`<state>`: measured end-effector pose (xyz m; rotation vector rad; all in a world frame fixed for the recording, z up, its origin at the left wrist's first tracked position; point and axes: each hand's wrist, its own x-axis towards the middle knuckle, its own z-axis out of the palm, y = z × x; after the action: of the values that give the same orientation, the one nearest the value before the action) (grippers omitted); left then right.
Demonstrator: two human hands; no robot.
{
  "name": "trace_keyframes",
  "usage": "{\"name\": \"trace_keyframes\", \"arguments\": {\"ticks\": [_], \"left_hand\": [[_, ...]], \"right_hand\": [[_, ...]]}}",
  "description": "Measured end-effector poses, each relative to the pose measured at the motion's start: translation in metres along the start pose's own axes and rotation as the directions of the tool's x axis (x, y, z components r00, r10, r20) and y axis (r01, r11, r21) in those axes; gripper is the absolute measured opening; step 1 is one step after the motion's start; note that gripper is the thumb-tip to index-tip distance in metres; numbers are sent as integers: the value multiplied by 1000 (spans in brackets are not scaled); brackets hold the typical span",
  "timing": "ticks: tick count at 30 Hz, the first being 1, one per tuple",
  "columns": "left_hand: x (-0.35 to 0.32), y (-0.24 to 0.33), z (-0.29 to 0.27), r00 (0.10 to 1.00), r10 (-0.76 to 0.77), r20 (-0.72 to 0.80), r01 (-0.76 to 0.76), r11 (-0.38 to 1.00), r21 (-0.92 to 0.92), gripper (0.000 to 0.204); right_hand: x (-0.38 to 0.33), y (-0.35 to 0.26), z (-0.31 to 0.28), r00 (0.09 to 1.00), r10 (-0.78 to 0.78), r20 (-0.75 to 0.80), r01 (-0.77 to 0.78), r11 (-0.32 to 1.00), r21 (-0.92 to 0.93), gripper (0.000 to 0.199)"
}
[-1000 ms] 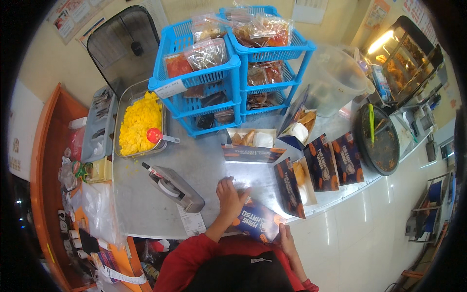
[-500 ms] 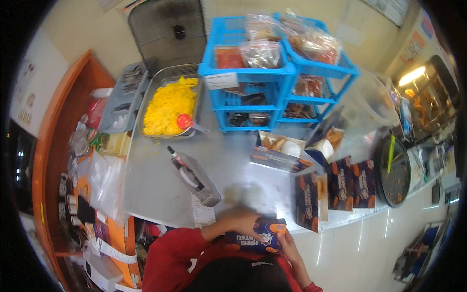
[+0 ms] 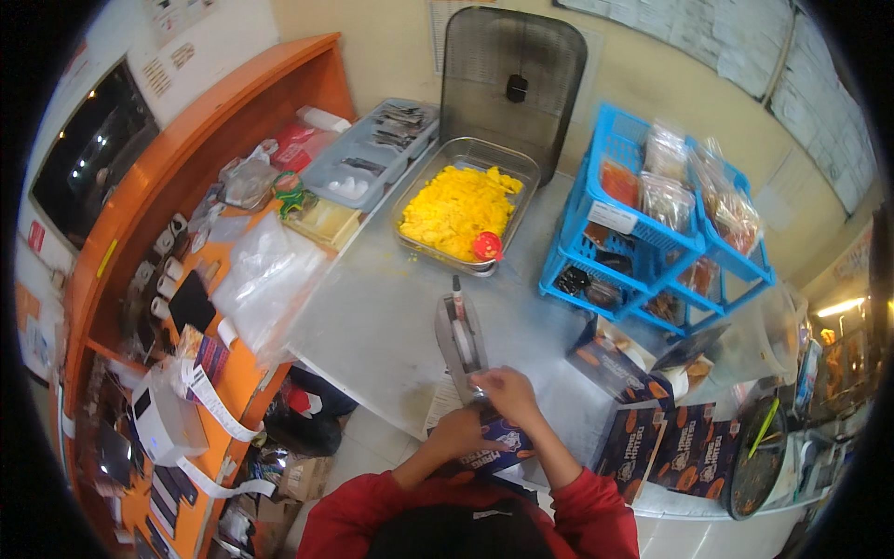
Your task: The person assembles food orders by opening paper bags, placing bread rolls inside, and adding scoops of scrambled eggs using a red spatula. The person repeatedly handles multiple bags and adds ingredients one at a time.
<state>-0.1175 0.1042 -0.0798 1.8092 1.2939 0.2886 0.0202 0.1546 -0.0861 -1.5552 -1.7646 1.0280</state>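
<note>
My left hand (image 3: 454, 434) grips a small dark blue and orange food box (image 3: 506, 444) close to my body, at the table's near edge. My right hand (image 3: 510, 395) reaches over the box to the near end of a grey tape dispenser (image 3: 458, 340). Its thumb and forefinger are pinched together there; what lies between them is too small to make out. A marker (image 3: 457, 300) with a dark tip rests along the dispenser. Under the dispenser's near end is a white printed slip (image 3: 441, 402).
Ahead stands a metal tray (image 3: 402, 244) of yellow rice with a red scoop (image 3: 486, 246). Blue basket racks (image 3: 610, 217) with bagged packets are on the right, beside several filled boxes (image 3: 631, 445) and a dark pan (image 3: 751, 475). An orange counter (image 3: 244, 373) runs along the left.
My right hand has left the box's right side and moved up to the tape dispenser. My left hand stays on the box. The view has swung left.
</note>
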Motion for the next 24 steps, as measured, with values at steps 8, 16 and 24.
{"name": "trace_keyframes", "arguments": {"ticks": [8,16,24], "left_hand": [[5,4,5,990,-120,72,116,991,65,83],[5,-4,3,997,-15,76,9,996,84,91],[-3,12,2,997,49,66,-51,998,28,78]], "right_hand": [[-107,-20,-30,982,175,-72,-181,980,-86,30],[-105,-8,-52,986,130,-101,-164,731,-662,26],[8,14,-51,842,-395,366,517,784,-343,30]]}}
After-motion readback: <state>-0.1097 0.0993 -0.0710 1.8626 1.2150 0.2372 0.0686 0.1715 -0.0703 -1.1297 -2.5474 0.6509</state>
